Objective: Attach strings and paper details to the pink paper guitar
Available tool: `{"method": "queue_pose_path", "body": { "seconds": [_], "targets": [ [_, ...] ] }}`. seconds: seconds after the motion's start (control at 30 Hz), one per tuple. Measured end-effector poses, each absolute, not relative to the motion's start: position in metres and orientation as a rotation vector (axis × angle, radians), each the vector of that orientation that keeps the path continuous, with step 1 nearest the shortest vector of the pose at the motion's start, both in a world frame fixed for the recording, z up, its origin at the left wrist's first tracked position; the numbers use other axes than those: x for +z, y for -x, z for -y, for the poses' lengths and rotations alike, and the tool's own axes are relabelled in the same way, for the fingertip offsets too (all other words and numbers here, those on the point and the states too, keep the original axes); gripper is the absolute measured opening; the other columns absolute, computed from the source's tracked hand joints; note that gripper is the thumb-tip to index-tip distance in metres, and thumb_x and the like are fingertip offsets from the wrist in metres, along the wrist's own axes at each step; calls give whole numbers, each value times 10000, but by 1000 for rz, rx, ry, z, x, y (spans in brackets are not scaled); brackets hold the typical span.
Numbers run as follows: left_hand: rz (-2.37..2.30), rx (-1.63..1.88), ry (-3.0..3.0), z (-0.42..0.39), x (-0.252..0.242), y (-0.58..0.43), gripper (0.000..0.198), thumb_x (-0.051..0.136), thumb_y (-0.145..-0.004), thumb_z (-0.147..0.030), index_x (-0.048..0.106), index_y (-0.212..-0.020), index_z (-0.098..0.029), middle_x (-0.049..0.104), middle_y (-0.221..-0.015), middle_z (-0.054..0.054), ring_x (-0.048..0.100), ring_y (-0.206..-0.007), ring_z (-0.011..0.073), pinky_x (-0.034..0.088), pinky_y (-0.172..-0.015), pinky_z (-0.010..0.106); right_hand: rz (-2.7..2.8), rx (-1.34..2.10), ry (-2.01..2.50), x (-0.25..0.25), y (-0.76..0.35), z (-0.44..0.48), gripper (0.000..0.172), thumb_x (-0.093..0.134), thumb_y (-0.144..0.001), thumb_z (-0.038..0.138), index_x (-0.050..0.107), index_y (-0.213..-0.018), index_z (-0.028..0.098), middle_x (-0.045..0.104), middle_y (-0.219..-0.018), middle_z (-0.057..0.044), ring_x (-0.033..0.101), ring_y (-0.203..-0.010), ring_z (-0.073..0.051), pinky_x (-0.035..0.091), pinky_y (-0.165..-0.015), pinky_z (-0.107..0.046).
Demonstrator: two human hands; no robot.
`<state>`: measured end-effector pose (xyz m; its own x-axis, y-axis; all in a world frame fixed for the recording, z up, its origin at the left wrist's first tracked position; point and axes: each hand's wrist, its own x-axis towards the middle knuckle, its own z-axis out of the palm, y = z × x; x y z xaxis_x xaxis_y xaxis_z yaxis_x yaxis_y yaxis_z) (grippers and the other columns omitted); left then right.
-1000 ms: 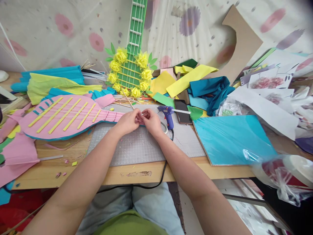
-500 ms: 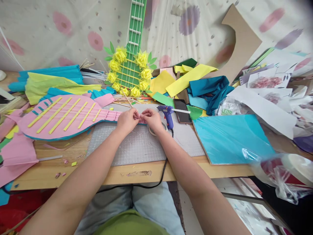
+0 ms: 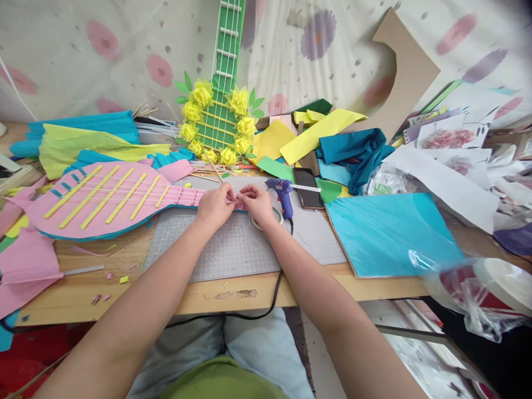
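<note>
The wooden table carries everything; on it lies the pink guitar, flat, its rounded body to the left and its narrow neck pointing right to the hands; its face is pink with a blue edge, crossed by slanting yellow strips, with short teal dashes at the upper left and thin pink strings running along the neck. Beyond the pink guitar's neck stands a green guitar ringed with yellow paper flowers; under that neck and nearer the person lies a grey cutting mat; well to its right is a blue board.

Both forearms reach forward and converge at the neck's right end; the left hand and the right hand meet there, backs upward, fingers bent inward; each grip is pinched closed, thumb to fingers, the tips almost touching each other; whatever sits between them is too small to tell. Just right of the pink guitar's neck is a purple glue gun, with a phone behind it; a thin stick slants beyond the neck, its lower end at the left hand, whether held I cannot tell.
</note>
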<state>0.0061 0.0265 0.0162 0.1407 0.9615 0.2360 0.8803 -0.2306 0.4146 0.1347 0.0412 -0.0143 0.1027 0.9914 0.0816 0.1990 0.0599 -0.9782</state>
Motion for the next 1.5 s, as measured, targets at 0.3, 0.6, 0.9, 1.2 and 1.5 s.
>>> {"method": "queue_pose_path", "body": {
  "seconds": [0.3, 0.6, 0.9, 1.2, 1.5],
  "targets": [
    [-2007, 590, -2182, -23, 19, -18, 189, 562, -705, -377, 515, -755, -201, 645, -771, 73, 593, -815, 276, 395, -727, 382, 1266, 1081, 1262, -11, -133, -38, 125, 640, -614, 235, 589, -708, 171, 630, -612, 21, 594, -564, -114, 492, -573, -244],
    [-2076, 691, -2226, -18, 10, -35, 114, 474, -747, -279, 534, -754, -183, 644, -828, 120, 546, -895, 306, 358, -761, 426, 1228, 1125, 1299, -5, -135, -35, 101, 633, -593, 224, 589, -667, 170, 643, -594, 9, 606, -567, -129, 477, -557, -239],
    [-2118, 854, -2152, -20, 2, -41, 186, 439, -743, -181, 502, -916, -158, 621, -854, 115, 547, -899, 272, 332, -802, 404, 1554, 773, 1438, 0, -137, -31, 18, 584, -666, 197, 594, -681, 198, 657, -657, 14, 606, -627, -133, 461, -636, -268],
    [-2033, 955, -2201, -14, 1, -36, 136, 445, -773, -209, 499, -898, -198, 610, -807, 78, 512, -914, 260, 293, -865, 407, 1739, 544, 1496, 9, -138, -25, 57, 540, -734, 189, 542, -777, 227, 642, -742, 15, 565, -699, -157, 418, -714, -314],
    [-1972, 953, -2294, -12, 1, -31, 128, 443, -790, -200, 545, -865, -214, 613, -818, 75, 477, -958, 258, 275, -902, 421, 1684, 763, 1350, -5, -137, -39, 57, 518, -743, 194, 492, -789, 214, 581, -750, 25, 544, -744, -127, 442, -733, -288]
  ]
}}
